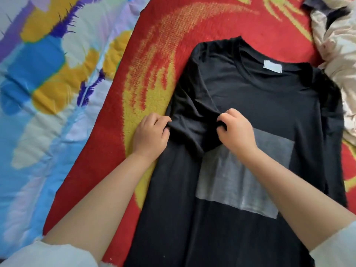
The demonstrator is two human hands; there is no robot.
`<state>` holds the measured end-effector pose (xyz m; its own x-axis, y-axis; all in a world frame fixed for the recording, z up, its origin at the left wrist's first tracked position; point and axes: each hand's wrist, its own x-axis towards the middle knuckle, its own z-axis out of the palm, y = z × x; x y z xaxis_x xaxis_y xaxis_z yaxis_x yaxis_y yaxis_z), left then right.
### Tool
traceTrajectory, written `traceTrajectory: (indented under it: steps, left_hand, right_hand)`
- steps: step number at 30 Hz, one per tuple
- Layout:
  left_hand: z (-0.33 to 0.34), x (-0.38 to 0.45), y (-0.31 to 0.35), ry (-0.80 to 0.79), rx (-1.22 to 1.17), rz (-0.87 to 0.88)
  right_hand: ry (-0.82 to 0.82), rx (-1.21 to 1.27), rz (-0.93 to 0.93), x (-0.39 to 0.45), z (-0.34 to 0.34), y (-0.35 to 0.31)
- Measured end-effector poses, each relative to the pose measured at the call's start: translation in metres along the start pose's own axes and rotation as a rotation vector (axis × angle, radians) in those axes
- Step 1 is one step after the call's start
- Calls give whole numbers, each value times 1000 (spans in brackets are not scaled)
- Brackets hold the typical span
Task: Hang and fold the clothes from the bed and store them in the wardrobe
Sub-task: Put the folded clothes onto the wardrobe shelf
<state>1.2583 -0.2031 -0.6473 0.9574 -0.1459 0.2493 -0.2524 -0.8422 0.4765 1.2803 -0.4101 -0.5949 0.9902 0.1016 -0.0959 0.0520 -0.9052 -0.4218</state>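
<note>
Clothes are on the bed, and I can count two of them. Far to the left lies one quilt (48,83) with blue, yellow, purple and white patches. Next to it is one red blanket (192,20) with yellow and orange swirls, and its edge lies over the quilt.

One black T-shirt (269,97) is spread flat on the red blanket, with the neck pointing away from the person. It has one small pale label (273,66) inside the collar and one big grey square (250,180) on the body. The shirt's left sleeve is folded in over the body.

Two bare arms reach in from the bottom, each with a white sleeve pushed up. The left hand (150,135) is at the left edge of the shirt. Its fingers are curled and they pinch the folded sleeve cloth. The right hand (236,132) is just beside it, over the middle of the shirt, partly on the grey square. Its fingers are curled too, and they pinch a bunch of the same black cloth. The cloth is pulled between the two hands.

Far to the right, in the top corner, one crumpled cream garment (339,45) lies in a heap with a dark bit at its top. It touches the shirt's shoulder.
</note>
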Motion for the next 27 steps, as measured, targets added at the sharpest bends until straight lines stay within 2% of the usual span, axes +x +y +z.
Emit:
traceTrajectory:
  steps: [1, 4, 6, 7, 8, 9, 11, 13, 14, 16, 18, 22, 25, 27]
  left_hand:
    - [3, -3, -6, 28, 76, 27]
    - [13, -13, -14, 100, 292, 103]
    - [16, -17, -17, 124, 313, 104]
    - [16, -16, -17, 129, 306, 107]
    - [17, -16, -18, 136, 296, 100]
    - [16, -16, -18, 142, 282, 82]
    - [16, -16, -18, 136, 269, 33]
    - [20, -16, -17, 111, 273, 6]
    - [20, -16, -17, 97, 273, -3]
    - [23, -16, -17, 81, 261, -15]
    - [23, -16, -17, 75, 258, -14]
    - [23, -16, -18, 96, 254, 1]
    - [23, -17, -18, 122, 249, 45]
    - [23, -16, -19, 137, 260, 56]
  right_hand:
    - [23, 110, 152, 4, -7, 6]
    - [14, 653, 788, 13, -32, 31]
    - [-69, 672, 950, 19, -36, 37]
    - [-74, 570, 931, 24, -38, 36]
    - [-36, 429, 836, 31, -41, 30]
    - [9, 287, 669, 38, -44, 19]
    - [67, 95, 213, 60, -48, -16]
    - [-13, -100, -140, 83, -39, -42]
    - [-99, -224, -192, 94, -31, -50]
    - [-261, -424, -109, 111, -17, -58]
    - [-280, -440, 19, 119, -13, -55]
    - [-230, -243, 254, 129, -17, -34]
    - [-317, -29, 449, 131, -15, -28]
    - [-351, 11, 492, 130, -8, -21]
